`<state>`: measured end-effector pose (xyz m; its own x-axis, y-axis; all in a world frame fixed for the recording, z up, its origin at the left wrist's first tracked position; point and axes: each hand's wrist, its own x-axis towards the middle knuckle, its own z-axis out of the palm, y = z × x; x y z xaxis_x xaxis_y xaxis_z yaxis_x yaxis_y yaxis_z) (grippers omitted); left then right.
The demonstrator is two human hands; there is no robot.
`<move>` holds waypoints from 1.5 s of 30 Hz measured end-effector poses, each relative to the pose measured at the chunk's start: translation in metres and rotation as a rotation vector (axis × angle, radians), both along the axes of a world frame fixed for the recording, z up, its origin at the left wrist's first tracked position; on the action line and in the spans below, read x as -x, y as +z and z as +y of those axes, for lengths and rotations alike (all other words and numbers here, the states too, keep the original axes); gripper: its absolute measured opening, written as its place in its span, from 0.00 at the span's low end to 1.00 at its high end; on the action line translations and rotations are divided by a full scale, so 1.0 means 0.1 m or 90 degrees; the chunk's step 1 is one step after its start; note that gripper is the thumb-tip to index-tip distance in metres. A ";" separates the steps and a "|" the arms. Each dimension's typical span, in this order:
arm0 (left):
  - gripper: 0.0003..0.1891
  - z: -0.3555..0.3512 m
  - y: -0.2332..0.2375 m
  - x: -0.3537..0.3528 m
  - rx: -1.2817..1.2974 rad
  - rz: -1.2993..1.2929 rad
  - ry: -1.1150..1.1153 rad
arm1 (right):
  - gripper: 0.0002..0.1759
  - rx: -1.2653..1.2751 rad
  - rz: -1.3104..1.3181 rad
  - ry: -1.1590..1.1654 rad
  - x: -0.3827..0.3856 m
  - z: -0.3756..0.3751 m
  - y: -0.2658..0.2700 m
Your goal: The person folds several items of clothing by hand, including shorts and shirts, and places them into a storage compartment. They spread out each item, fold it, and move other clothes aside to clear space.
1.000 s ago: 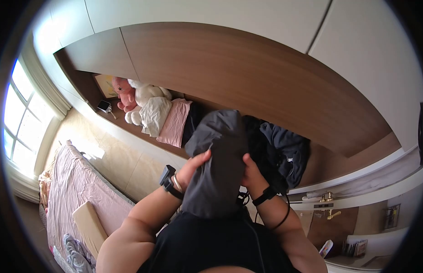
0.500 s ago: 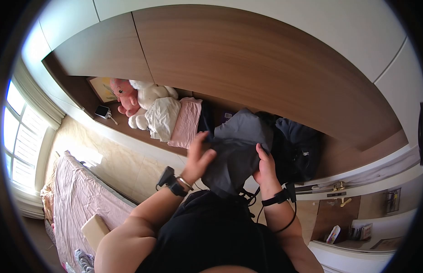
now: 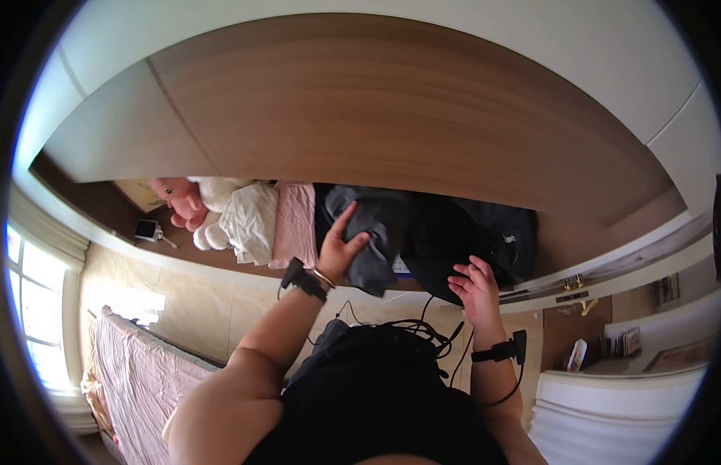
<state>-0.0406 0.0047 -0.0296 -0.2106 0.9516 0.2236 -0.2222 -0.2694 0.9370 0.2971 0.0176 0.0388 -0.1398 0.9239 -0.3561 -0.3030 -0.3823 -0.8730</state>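
A dark grey piece of cloth (image 3: pixel 383 244) lies draped over the front of the shelf, its lower end hanging past the edge. My left hand (image 3: pixel 342 249) is against its left side, index finger and thumb stretched apart over the fabric. My right hand (image 3: pixel 476 288) is raised in front of the black clothing (image 3: pixel 445 236), fingers loosely spread and holding nothing. Left of the grey cloth lie a folded pink cloth (image 3: pixel 294 225) and a folded white cloth (image 3: pixel 252 221). Each wrist wears a black strapped device.
A pink plush toy (image 3: pixel 180 201) and a white plush toy (image 3: pixel 213 194) sit at the shelf's left end, near a small screened device (image 3: pixel 148 229). Wooden panels (image 3: pixel 407 108) overhang the shelf. Black cables (image 3: pixel 422 329) hang by my waist. A pink-covered bed (image 3: pixel 143 372) stands lower left.
The grey cloth has gone from between my hands to the shelf front. My right hand has let go of it and drawn off to the right. The view has shifted.
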 end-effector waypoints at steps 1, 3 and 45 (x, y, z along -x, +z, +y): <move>0.41 0.15 -0.24 0.14 0.016 0.117 0.049 | 0.22 -0.016 -0.035 -0.022 -0.06 -0.06 0.07; 0.41 0.27 -0.61 0.35 0.349 0.402 0.114 | 0.22 -0.024 -0.056 -0.040 -0.24 -0.14 0.01; 0.29 2.90 0.18 -2.92 0.175 1.011 -0.037 | 0.15 -0.126 0.054 -0.036 -1.88 -0.34 0.22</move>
<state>0.2511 0.2943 -0.0118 0.0920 0.9958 -0.0001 0.9680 -0.0894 0.2346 0.4848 -0.0163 0.0606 -0.1077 0.9819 -0.1556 -0.3952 -0.1859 -0.8996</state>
